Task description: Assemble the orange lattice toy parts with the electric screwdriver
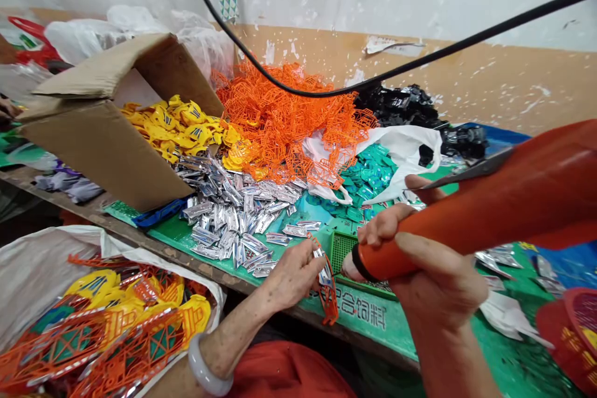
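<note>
Head view: near six o'clock, the left hand pinches an orange lattice piece near its silver plate, likely the firmest hold on something light, slick and bendable, while the right hand wraps a probably heavier orange tool toward three o'clock.

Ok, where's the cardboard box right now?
In the head view, the cardboard box sits left of centre on the table, yellow parts spilling from its open side.

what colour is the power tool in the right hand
Mostly orange, with a black ring near its tip; it shows best in the head view.
</note>
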The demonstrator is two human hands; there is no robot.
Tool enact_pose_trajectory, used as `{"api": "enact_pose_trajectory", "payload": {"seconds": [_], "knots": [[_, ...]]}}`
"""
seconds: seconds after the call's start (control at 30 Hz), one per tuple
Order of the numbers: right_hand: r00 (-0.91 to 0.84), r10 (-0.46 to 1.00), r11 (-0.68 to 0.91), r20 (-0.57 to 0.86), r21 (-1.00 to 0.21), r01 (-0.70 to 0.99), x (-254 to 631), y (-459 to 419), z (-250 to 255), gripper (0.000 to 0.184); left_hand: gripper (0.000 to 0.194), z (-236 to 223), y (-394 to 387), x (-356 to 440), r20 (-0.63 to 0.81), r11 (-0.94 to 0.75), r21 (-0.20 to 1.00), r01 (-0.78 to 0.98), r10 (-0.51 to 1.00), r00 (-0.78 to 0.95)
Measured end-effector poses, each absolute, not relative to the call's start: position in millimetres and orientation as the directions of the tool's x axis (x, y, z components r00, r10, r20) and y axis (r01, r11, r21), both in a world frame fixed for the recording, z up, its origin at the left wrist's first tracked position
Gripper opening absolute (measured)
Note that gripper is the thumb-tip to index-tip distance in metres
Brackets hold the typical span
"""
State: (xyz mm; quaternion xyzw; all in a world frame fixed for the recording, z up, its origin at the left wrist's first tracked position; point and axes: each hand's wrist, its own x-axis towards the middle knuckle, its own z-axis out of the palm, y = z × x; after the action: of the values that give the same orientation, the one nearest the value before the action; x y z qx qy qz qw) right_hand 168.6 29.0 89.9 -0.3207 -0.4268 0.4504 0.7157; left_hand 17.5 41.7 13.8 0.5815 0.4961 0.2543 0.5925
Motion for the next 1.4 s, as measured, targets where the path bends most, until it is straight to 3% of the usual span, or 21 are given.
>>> {"api": "enact_pose_trajectory", "payload": {"seconds": [0.27, 1.03, 1.4], "knots": [[0.231, 0.939, 0.327, 0.255, -0.87, -0.369, 162, 28, 87, 0.037, 0.018, 14, 38, 19, -0.239, 0.15, 0.953, 0.263, 0.906, 0.35], [0.273, 0.929, 0.324, 0.25, -0.907, -0.27, 157, 28, 79, 0.038, 0.017, 12, 38, 21, -0.19, 0.07, 0.941, 0.33, 0.918, 0.348], [0.178, 0.949, 0.298, 0.259, -0.922, -0.247, 156, 26, 65, 0.009, 0.021, 12, 37, 21, -0.183, 0.045, 0.921, 0.386, 0.926, 0.33]]}}
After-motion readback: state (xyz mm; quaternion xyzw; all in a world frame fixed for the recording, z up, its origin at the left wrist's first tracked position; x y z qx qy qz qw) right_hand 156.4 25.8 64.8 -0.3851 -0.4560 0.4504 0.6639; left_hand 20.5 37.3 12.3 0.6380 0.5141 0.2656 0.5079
